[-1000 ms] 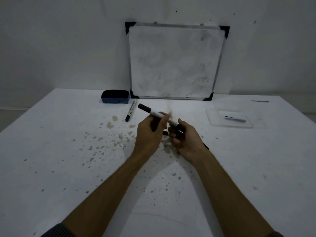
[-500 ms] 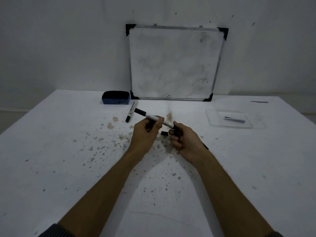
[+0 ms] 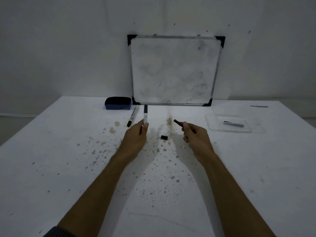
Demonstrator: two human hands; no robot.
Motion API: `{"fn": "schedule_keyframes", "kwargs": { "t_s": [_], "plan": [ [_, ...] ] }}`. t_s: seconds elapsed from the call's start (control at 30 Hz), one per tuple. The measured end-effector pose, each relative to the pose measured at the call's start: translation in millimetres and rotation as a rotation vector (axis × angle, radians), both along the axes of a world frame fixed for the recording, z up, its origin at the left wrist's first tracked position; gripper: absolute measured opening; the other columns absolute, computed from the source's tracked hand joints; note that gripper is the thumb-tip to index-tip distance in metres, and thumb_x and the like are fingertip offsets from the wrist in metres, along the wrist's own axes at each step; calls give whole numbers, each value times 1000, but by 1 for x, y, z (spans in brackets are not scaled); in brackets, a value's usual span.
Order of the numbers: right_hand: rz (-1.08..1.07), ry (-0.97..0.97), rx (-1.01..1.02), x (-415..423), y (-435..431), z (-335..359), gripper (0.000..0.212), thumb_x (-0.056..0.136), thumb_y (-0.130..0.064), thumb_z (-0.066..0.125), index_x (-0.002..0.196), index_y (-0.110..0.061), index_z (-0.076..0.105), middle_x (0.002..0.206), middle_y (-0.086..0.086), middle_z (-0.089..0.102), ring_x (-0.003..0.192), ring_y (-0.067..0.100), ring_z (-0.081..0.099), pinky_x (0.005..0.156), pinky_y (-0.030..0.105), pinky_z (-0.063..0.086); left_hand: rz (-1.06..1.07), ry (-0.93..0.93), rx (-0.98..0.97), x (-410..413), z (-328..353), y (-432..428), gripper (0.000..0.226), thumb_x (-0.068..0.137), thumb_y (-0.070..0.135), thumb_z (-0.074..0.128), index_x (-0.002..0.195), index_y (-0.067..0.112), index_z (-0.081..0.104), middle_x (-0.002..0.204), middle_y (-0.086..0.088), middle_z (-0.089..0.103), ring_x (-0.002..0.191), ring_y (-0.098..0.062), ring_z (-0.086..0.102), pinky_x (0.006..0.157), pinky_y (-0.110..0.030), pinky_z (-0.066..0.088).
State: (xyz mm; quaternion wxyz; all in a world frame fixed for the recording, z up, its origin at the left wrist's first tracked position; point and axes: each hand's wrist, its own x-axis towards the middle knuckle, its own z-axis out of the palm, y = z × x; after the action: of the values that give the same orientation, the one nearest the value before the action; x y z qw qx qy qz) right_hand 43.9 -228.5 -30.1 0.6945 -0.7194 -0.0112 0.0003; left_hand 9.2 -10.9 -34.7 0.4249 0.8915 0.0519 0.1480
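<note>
My left hand (image 3: 136, 134) grips a white marker (image 3: 145, 115) with a black end, held upright and pointing away from me. My right hand (image 3: 196, 135) pinches a short black piece (image 3: 178, 123) that sticks out up and to the left; it looks like the marker's cap. A small black cap (image 3: 164, 137) lies on the table between the two hands. A smudged whiteboard (image 3: 174, 71) leans against the wall at the back of the table.
A second marker (image 3: 133, 116) lies on the stained white table (image 3: 68, 151) left of my left hand. A blue eraser (image 3: 118, 103) sits by the whiteboard's left corner. A clear plastic tray (image 3: 228, 123) holding a dark strip is at right.
The hands, together on the marker before, have pulled apart. The left hand now holds the marker upright, and the right hand has come away to the right with a black piece.
</note>
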Motion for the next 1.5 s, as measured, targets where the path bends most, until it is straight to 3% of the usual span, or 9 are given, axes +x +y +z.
{"fn": "schedule_keyframes", "kwargs": {
  "t_s": [0.2, 0.3, 0.4, 0.57, 0.77, 0.97, 1.13, 1.3, 1.5],
  "plan": [
    [-7, -99, -227, -1, 10, -5, 31, 103, -34, 56, 123, -17, 73, 76, -8, 66, 62, 6, 54, 58, 19, 44, 29, -116, 326, 13, -26, -2, 37, 107, 28, 49, 116, -2, 70, 91, -16, 60, 78, -26, 58, 68, -37, 52],
    [-25, -169, -334, -2, 12, -6, 30, 104, -37, 53, 116, -20, 75, 81, -11, 70, 73, 14, 65, 68, 32, 53, 36, -120, 426, 18, -37, -2, 32, 103, 24, 56, 111, -1, 73, 93, -19, 61, 88, -33, 58, 76, -47, 53],
    [-43, -190, -377, -5, 13, -6, 30, 104, -38, 53, 116, -23, 76, 87, -8, 74, 67, 7, 61, 66, 25, 48, 49, -126, 452, 20, -39, 0, 29, 101, 26, 57, 103, 2, 74, 91, -15, 59, 87, -31, 57, 75, -45, 52],
    [-15, -180, -386, -12, 6, 5, 30, 99, -31, 64, 124, -18, 73, 116, -2, 75, 103, 10, 67, 94, 28, 53, 68, -129, 417, 8, -31, -6, 47, 98, 35, 63, 132, 2, 63, 118, -18, 61, 109, -32, 57, 94, -46, 52],
    [-121, -173, -463, -26, -40, 15, 18, 97, -27, 66, 112, -24, 76, 101, -9, 73, 85, 7, 68, 75, 19, 51, -117, -307, 403, 15, 0, -51, 33, 96, 31, 61, 118, 7, 68, 116, -14, 61, 104, -30, 60, 90, -45, 53],
    [-273, -189, -597, -34, -99, 11, 16, 94, -23, 68, 108, -20, 75, 101, -5, 70, 86, 5, 60, 68, 3, 37, -392, -156, 499, 71, 10, -116, 44, 101, 45, 44, 121, 15, 69, 126, -11, 64, 113, -31, 60, 98, -42, 46],
    [-326, -233, -677, -12, -146, 28, 19, 95, -20, 68, 111, -14, 75, 106, -1, 76, 94, 3, 63, 85, 17, 45, -445, 85, 392, 111, 2, -147, 48, 110, 41, 34, 140, 13, 58, 156, -11, 48, 143, -30, 43, 117, -37, 28],
    [-342, -198, -853, 60, -175, 55, 18, 89, -30, 68, 103, -25, 79, 99, -2, 79, 100, 23, 70, 91, 39, 56, -385, 66, 312, 114, -16, -151, 56, 109, 47, 29, 147, 14, 52, 163, -4, 38, 151, -22, 32, 123, -35, 19],
    [-71, 128, -1141, 130, -175, 61, 22, 82, -22, 65, 97, -28, 79, 101, 1, 76, 98, 27, 68, 83, 32, 51, -375, 85, 229, 125, -29, -144, 85, 93, 76, 13, 152, 24, 48, 162, 4, 41, 149, -15, 35, 124, -35, 21]
  ]
}}
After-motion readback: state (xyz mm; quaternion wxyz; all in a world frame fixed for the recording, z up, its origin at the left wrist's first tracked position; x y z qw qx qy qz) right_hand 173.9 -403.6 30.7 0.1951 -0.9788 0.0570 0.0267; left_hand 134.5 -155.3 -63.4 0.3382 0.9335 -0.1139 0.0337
